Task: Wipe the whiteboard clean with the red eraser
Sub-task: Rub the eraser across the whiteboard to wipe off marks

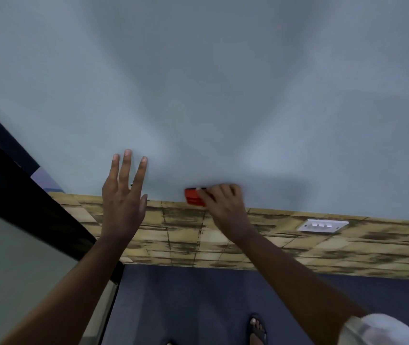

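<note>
the wide, pale grey-white whiteboard is being wiped along its lower edge, and no writing is being shown anywhere on its visible surface, though the picture is soft and faint marks cannot be ruled out. the small red rectangular eraser is being held by the right hand, whose fingers are being curled over its top and back; its dark felt side is being pressed to the board, just above the tan, mottled brick-patterned band running beneath the board. how the thumb is lying cannot be told, since it is being hidden behind the hand.

the left hand is being held flat with its fingers spread and straight, nothing being gripped; the fingertips are being laid on or very near the board, well to the left of the eraser, apparently as a brace. whether they are actually touching cannot be told.

a white switch plate is being seen on the patterned band to the right of the right hand's fingers, and a dark-framed panel to the left of the left hand's fingers.

the step in hand is judged to be a wiping stroke at the board's bottom edge. the next move is judged to call for firm, even pressure being kept on the eraser while it is being drawn sideways along that edge, without the felt being allowed to slip off onto the band below.
</note>
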Motion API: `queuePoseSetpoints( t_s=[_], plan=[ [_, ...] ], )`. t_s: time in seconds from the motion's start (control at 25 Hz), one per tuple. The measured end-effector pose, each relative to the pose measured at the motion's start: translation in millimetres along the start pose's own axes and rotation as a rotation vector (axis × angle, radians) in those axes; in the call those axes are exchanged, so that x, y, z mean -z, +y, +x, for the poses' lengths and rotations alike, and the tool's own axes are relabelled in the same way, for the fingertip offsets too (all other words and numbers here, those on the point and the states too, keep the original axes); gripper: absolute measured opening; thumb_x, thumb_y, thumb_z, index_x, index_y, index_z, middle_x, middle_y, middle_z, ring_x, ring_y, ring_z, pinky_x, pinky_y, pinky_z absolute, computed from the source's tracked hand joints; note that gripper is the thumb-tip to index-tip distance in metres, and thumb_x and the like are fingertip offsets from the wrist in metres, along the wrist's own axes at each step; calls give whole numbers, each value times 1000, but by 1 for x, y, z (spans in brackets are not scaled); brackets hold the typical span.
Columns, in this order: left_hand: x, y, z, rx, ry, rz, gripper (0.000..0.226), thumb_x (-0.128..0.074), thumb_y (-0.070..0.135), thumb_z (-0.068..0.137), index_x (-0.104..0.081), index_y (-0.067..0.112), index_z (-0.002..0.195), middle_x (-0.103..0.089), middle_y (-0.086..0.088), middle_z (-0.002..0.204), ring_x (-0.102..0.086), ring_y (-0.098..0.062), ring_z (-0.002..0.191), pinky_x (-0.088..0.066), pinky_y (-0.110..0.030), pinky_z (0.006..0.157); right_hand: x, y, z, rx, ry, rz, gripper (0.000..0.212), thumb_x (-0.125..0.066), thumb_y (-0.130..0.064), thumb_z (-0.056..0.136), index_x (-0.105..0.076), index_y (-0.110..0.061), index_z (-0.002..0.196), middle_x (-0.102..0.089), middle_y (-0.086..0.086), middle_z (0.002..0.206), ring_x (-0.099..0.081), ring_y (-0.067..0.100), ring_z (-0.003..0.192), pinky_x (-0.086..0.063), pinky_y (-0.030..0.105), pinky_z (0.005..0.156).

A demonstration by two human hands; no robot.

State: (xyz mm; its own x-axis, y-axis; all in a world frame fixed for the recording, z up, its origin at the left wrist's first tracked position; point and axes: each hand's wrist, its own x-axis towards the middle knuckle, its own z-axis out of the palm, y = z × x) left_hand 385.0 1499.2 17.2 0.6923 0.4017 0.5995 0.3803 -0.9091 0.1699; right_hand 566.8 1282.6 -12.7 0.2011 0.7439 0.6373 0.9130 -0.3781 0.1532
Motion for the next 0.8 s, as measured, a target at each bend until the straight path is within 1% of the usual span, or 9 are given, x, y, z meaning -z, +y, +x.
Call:
queuePoseSetpoints(
  t_s=[0.12, 0.2, 0.32, 0.4, 0.48, 0.56, 0.64, 0.72, 0.8],
  plan=[
    [0, 1, -2, 10, 9, 15, 100, -86, 9, 83, -31, 13, 166, -14, -20, 175, -14, -42, 162, -43, -62, 108, 30, 22, 5, -148, 147, -24, 49, -82, -35, 89, -69, -11, 129, -66, 12, 107, -53, 29, 95, -43, 44, 81],
    [-1, 7, 2, 40, 43, 14, 90, -83, 13, 88, -35, 13, 164, -21, -24, 171, -23, -45, 158, -40, -61, 111, 34, 20, 22, -183, 196, -21, 48, -77, -39, 92, -70, -10, 129, -66, 13, 108, -52, 28, 97, -42, 44, 83],
    [3, 21, 20, 21, 155, -8, 75, -76, 10, 95, -40, 9, 161, -39, -26, 157, -43, -45, 145, -43, -58, 111, 10, -3, 27, -104, 212, -24, 45, -75, -30, 97, -67, -10, 136, -65, 13, 110, -53, 29, 96, -43, 46, 86],
    [8, 28, 32, -36, 203, -3, 69, -73, 8, 98, -42, 8, 159, -44, -26, 152, -47, -45, 141, -44, -56, 111, -12, -11, 5, 32, 91, -21, 50, -73, -16, 95, -60, -10, 143, -65, 13, 112, -58, 31, 97, -46, 48, 88],
    [14, 33, 39, -85, 194, -6, 67, -72, 10, 98, -43, 8, 159, -44, -28, 154, -46, -46, 143, -43, -58, 114, -21, -2, -22, 67, 21, -31, 54, -72, -6, 90, -59, -11, 143, -63, 12, 111, -59, 33, 95, -47, 50, 90],
    [21, 34, 41, -98, 180, 4, 67, -73, 12, 98, -45, 9, 159, -43, -28, 156, -44, -47, 145, -41, -59, 115, -14, 12, -37, 2, 51, -44, 56, -77, -5, 86, -62, -13, 139, -63, 12, 109, -58, 33, 93, -47, 49, 88],
    [27, 35, 43, -103, 182, 1, 66, -73, 13, 98, -46, 10, 158, -45, -27, 154, -46, -46, 143, -42, -57, 112, 5, 28, -37, -102, 100, -52, 58, -83, -16, 88, -60, -15, 141, -64, 14, 111, -58, 34, 95, -46, 49, 89],
    [29, 41, 48, -110, 185, -18, 64, -73, 14, 98, -47, 11, 157, -48, -25, 150, -48, -45, 139, -43, -55, 108, 38, 44, -19, -237, 224, -59, 54, -75, -34, 97, -56, -18, 144, -63, 16, 114, -56, 34, 101, -44, 48, 89],
    [29, 49, 54, -115, 192, -29, 62, -73, 14, 99, -48, 13, 156, -48, -24, 149, -47, -44, 138, -42, -54, 106, 65, 53, 5, -359, 335, -5, 51, -70, -37, 99, -55, -20, 144, -63, 17, 117, -55, 32, 105, -42, 44, 90]
  ],
)
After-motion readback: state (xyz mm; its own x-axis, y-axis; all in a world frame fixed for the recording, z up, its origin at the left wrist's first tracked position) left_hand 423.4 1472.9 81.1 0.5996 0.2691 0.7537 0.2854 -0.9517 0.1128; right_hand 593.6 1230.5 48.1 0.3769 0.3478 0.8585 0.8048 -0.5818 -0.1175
